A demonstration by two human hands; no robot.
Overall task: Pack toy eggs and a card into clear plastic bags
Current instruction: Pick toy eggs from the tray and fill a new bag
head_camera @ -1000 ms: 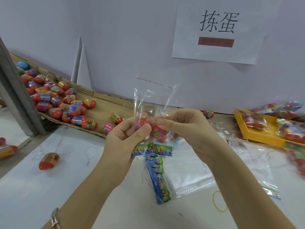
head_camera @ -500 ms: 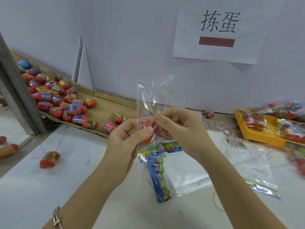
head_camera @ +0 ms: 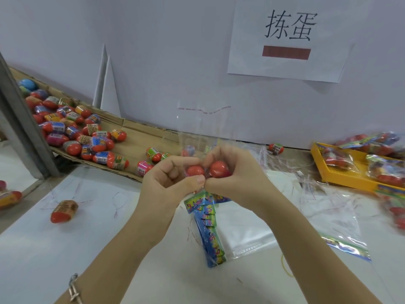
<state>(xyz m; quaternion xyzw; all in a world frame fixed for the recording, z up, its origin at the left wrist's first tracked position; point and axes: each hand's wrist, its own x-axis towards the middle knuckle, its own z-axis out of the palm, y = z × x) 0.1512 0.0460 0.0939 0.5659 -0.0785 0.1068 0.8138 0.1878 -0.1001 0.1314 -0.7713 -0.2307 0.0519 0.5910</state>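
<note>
Right now I hold the clear bag [head_camera: 198, 130] upright between both hands, above the desk [head_camera: 65, 249] and near the wall, with its open mouth pointing up. I judge that this lets the contents settle to the bottom and stops anything spilling. My left hand [head_camera: 168, 183] is curled, thumb and fingers pinching the film from its side, and my right hand [head_camera: 237, 178] is curled the same way from the other. Between them sit two red toy eggs [head_camera: 219, 168], touching each other and gripped through the plastic. A bright card [head_camera: 203, 199] hangs just below my thumbs. It seems to lie in the bottom of the bag, though the film is too clear for me to be sure. My reading is that I am squeezing the eggs together to seat them against the card before the mouth is closed. The supplies look arranged for short reaches. Directly under my hands a stack of cards [head_camera: 211, 244] lies on a pile of empty bags [head_camera: 249, 235]. To my left a cardboard tray [head_camera: 135, 137] against the wall carries the loose eggs [head_camera: 98, 145], and one stray egg [head_camera: 64, 210] lies on the desk well apart from it. To my right a yellow tray [head_camera: 341, 178] holds what look like packed bags, blurred at the frame's edge.
</note>
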